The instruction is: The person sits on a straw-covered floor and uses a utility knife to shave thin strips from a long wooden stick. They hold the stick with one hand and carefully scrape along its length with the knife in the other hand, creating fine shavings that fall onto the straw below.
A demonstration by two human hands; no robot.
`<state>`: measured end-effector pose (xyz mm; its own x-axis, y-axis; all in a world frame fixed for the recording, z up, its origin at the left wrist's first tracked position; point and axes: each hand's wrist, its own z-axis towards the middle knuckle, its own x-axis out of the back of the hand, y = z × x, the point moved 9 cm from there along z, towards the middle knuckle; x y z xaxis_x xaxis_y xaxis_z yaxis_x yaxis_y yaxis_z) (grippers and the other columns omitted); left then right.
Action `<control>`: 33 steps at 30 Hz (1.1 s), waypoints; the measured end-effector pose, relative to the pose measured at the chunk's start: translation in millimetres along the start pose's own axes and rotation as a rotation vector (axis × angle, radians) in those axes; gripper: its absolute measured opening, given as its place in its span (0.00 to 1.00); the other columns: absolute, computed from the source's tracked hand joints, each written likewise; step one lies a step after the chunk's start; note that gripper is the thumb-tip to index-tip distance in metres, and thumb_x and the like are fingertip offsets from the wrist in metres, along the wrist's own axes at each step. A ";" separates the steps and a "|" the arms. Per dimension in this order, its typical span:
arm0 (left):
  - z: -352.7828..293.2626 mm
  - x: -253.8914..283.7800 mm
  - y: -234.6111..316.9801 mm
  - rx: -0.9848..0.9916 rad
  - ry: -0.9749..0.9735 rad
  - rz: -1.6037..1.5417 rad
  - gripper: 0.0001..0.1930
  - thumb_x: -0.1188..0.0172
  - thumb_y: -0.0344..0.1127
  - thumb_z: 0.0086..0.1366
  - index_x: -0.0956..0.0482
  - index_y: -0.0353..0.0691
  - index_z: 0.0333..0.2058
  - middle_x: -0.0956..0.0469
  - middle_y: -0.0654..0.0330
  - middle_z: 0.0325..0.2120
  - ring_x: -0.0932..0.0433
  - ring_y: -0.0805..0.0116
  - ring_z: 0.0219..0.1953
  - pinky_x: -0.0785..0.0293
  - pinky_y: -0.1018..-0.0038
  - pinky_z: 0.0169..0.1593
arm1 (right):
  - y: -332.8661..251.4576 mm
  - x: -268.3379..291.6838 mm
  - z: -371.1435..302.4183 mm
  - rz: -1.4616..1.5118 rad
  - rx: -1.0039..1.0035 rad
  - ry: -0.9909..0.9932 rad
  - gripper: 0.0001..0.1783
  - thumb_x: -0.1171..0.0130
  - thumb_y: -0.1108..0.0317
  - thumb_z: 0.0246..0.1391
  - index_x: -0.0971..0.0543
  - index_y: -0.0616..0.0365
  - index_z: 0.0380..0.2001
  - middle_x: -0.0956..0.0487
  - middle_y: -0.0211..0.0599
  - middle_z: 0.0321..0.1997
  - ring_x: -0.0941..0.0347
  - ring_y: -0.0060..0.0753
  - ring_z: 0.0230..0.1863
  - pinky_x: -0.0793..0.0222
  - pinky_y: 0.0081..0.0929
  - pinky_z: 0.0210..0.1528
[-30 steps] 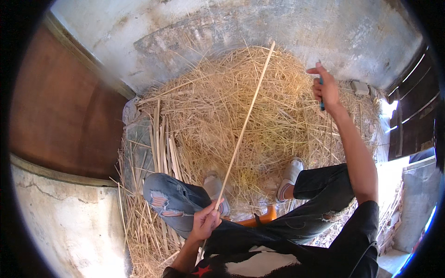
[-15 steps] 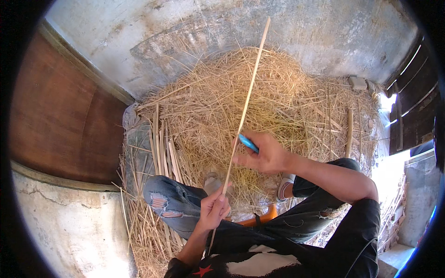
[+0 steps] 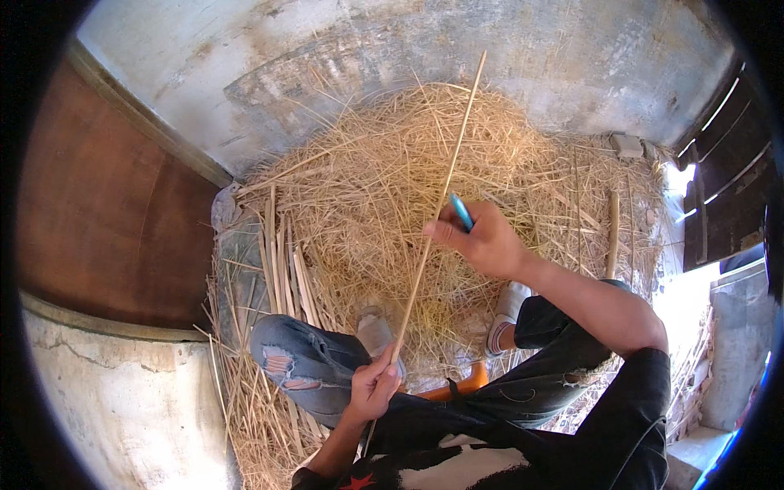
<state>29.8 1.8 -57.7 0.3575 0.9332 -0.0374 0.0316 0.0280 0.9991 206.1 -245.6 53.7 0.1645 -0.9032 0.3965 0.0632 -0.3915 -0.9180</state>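
A long thin strip of pale bamboo or wood (image 3: 460, 145) slants up and away from my lap over the straw. My left hand (image 3: 375, 387) is closed round its lower part, and its lower end runs back beside my body. Farther up, my right hand (image 3: 490, 242) is closed on a blue-handled tool (image 3: 461, 212), whose working end cannot be made out. The thumb and fingertips of that hand reach to the strip at about its middle.
Loose straw-like shavings (image 3: 384, 188) heap against the grey wall (image 3: 539, 49). Several split strips (image 3: 282, 261) lie left of my feet. A round stick (image 3: 614, 235) lies on the right, with a small block (image 3: 627, 146) beyond. A brown wooden panel (image 3: 106, 204) stands at left.
My right hand has moved up and away along the strip with the blue-handled tool. The strip has turned slightly, its far tip now lower and farther right. My left hand stays nearly in place.
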 end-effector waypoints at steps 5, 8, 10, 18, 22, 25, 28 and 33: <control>-15.4 -2.0 1.3 0.021 0.014 0.085 0.23 0.47 0.27 0.75 0.32 0.23 0.65 0.31 0.69 0.19 0.32 0.82 0.20 0.36 0.80 0.26 | 21.9 50.5 22.2 0.202 -0.069 0.164 0.22 0.36 0.48 0.65 0.18 0.59 0.30 0.34 0.22 0.15 0.40 0.18 0.18 0.44 0.29 0.21; -20.6 -5.1 4.4 0.010 -0.021 0.163 0.23 0.46 0.28 0.74 0.31 0.22 0.64 0.31 0.68 0.19 0.32 0.81 0.20 0.36 0.81 0.26 | 26.6 79.2 27.9 0.371 -0.064 0.288 0.20 0.39 0.51 0.68 0.19 0.59 0.36 0.41 0.18 0.13 0.48 0.14 0.13 0.53 0.23 0.16; -24.8 -5.6 4.9 -0.017 -0.048 0.200 0.23 0.46 0.28 0.74 0.31 0.22 0.64 0.30 0.68 0.19 0.32 0.81 0.20 0.36 0.81 0.26 | 31.1 102.3 30.9 0.481 -0.078 0.333 0.22 0.39 0.48 0.68 0.17 0.58 0.33 0.38 0.19 0.14 0.46 0.15 0.14 0.51 0.23 0.16; -11.4 -17.9 11.5 0.178 -0.118 0.043 0.25 0.49 0.27 0.76 0.35 0.33 0.70 0.30 0.68 0.18 0.33 0.82 0.18 0.35 0.81 0.23 | 38.8 101.3 25.1 0.541 -0.109 0.325 0.23 0.38 0.46 0.67 0.18 0.58 0.35 0.37 0.19 0.14 0.45 0.15 0.14 0.49 0.23 0.17; 20.9 -26.0 25.5 0.067 -0.114 0.014 0.24 0.50 0.29 0.78 0.36 0.35 0.70 0.32 0.69 0.19 0.35 0.82 0.17 0.37 0.81 0.22 | 36.1 74.4 20.8 0.341 -0.140 0.252 0.24 0.37 0.45 0.66 0.19 0.57 0.31 0.35 0.21 0.15 0.43 0.17 0.16 0.45 0.26 0.18; 46.4 -24.7 32.0 0.003 -0.045 -0.039 0.24 0.50 0.31 0.79 0.35 0.35 0.70 0.34 0.71 0.18 0.37 0.84 0.18 0.39 0.81 0.22 | 14.1 49.3 15.2 0.071 0.053 0.199 0.26 0.39 0.44 0.66 0.21 0.59 0.29 0.32 0.30 0.15 0.39 0.25 0.17 0.40 0.32 0.20; 71.2 -20.7 30.0 0.041 0.042 -0.062 0.24 0.49 0.32 0.79 0.35 0.36 0.70 0.36 0.72 0.18 0.39 0.85 0.18 0.41 0.82 0.22 | -21.0 23.4 -6.9 -0.245 0.351 0.128 0.25 0.44 0.45 0.69 0.22 0.59 0.34 0.29 0.38 0.15 0.32 0.38 0.16 0.34 0.40 0.21; 88.9 -19.8 35.3 0.149 0.120 -0.118 0.23 0.50 0.33 0.79 0.33 0.36 0.69 0.38 0.73 0.18 0.40 0.85 0.18 0.42 0.82 0.21 | -15.5 -45.1 -44.4 -0.489 0.292 -0.196 0.22 0.50 0.48 0.69 0.24 0.58 0.43 0.20 0.55 0.24 0.20 0.60 0.25 0.26 0.55 0.24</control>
<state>106.8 -47.5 -23.4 0.2296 0.9628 -0.1424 0.2077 0.0945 0.9736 154.0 -206.7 50.4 0.2248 -0.5707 0.7898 0.4402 -0.6636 -0.6048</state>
